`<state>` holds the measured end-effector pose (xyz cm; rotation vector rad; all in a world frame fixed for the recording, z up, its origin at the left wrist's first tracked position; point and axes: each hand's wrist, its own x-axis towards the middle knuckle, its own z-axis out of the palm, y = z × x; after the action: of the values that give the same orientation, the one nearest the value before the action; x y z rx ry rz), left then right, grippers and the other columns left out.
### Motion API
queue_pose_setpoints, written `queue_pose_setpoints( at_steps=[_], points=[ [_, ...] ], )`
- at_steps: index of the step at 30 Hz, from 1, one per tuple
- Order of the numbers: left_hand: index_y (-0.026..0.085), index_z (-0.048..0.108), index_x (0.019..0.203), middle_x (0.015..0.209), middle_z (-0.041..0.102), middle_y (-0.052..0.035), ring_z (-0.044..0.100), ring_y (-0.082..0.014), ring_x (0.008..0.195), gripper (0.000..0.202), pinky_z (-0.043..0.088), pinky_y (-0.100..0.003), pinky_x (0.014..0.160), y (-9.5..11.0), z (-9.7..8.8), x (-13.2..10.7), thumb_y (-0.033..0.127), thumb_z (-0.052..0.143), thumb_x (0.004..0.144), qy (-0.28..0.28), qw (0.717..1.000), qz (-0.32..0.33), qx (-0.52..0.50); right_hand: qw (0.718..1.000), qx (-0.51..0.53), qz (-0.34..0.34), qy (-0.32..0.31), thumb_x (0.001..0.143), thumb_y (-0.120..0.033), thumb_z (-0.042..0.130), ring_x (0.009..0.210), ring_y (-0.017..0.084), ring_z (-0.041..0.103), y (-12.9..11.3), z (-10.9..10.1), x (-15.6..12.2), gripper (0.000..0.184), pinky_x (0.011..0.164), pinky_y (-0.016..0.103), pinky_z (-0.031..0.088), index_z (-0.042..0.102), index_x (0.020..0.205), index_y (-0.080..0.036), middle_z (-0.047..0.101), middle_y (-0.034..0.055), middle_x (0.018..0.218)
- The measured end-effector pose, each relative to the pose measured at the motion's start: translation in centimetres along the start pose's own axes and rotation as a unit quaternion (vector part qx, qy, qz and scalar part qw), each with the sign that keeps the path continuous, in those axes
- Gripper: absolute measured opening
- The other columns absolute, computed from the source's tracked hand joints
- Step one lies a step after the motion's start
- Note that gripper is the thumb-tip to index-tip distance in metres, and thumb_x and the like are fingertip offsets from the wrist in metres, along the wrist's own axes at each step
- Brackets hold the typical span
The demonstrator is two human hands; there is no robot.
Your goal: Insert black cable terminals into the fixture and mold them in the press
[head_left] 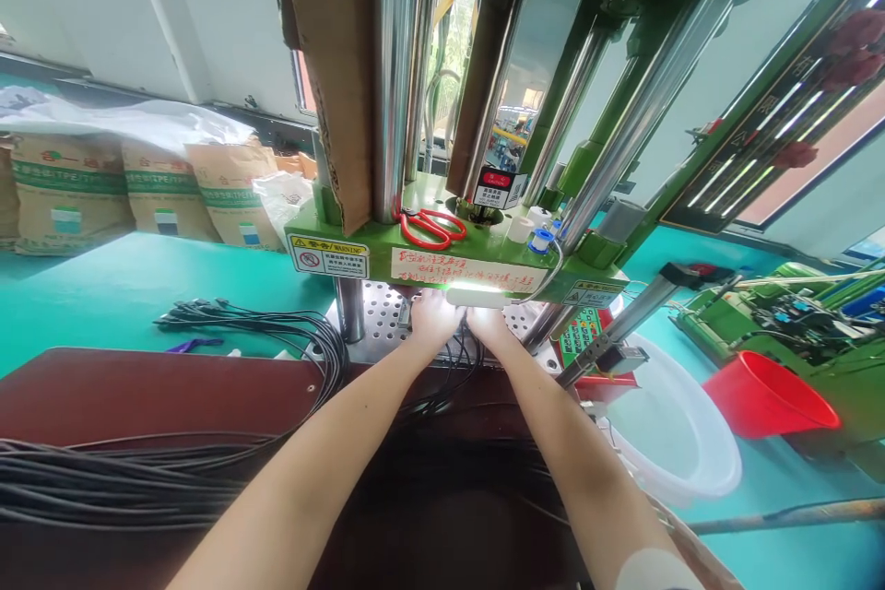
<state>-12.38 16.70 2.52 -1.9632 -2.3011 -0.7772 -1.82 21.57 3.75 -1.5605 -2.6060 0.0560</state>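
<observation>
Both my arms reach forward under the green press head. My left hand is over the perforated metal plate, and my right hand is close beside it. A bright lamp glares in front of them and hides the fingers, so their grip does not show. Thin black cables hang between the two wrists and run down over the plate's front edge. Whether either hand holds a cable is hidden.
Red-handled scissors and a blue-white tape spool lie on the press. More black cables lie on the brown table at left. A control panel, white tub and red bucket stand at right.
</observation>
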Motion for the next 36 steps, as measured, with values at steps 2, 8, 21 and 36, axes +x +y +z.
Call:
queue_pose_setpoints(
  at_steps=[2,8,21,36],
  points=[
    [0.012,0.065,0.097,0.09,0.065,-0.0155,0.051,-0.0312,0.102,0.034,0.038,-0.039,0.083,0.3,0.0,-0.1,0.033,0.045,0.08,-0.002,1.0,0.011,-0.001,1.0,0.006,0.001,0.007,0.087,-0.017,0.031,0.103,0.021,0.054,-0.3,0.1,-0.1,0.036,0.085,0.028,0.04,0.061,0.108,-0.016,0.064,0.0098,0.105],
    [0.011,0.066,0.096,0.077,0.065,-0.0134,0.054,-0.0294,0.094,0.03,0.037,-0.04,0.082,-0.2,0.6,0.1,0.024,0.046,0.077,-0.006,0.999,0.032,0.007,0.999,0.012,0.022,0.024,0.082,-0.024,0.044,0.099,0.026,0.056,-1.2,0.9,-0.2,0.031,0.079,0.032,0.044,0.061,0.106,-0.013,0.062,0.0133,0.109],
    [0.013,0.067,0.085,0.08,0.066,-0.0141,0.054,-0.03,0.093,0.029,0.038,-0.041,0.079,-0.8,2.0,0.8,0.02,0.04,0.079,0.018,0.999,0.047,0.018,0.999,0.012,0.003,0.049,0.088,-0.022,0.042,0.09,0.019,0.059,-2.0,1.2,1.1,0.024,0.082,0.037,0.043,0.06,0.102,-0.013,0.064,0.0089,0.1],
    [0.021,0.055,0.112,0.117,0.058,-0.0069,0.051,-0.0216,0.106,0.041,0.039,-0.033,0.087,-6.0,1.1,1.7,0.044,0.033,0.087,-0.07,0.972,0.226,0.003,0.985,0.002,-0.163,0.056,0.089,-0.039,0.037,0.108,0.024,0.05,1.6,0.9,-0.9,0.036,0.094,0.034,0.033,0.061,0.103,-0.015,0.063,0.0123,0.108]
  ],
)
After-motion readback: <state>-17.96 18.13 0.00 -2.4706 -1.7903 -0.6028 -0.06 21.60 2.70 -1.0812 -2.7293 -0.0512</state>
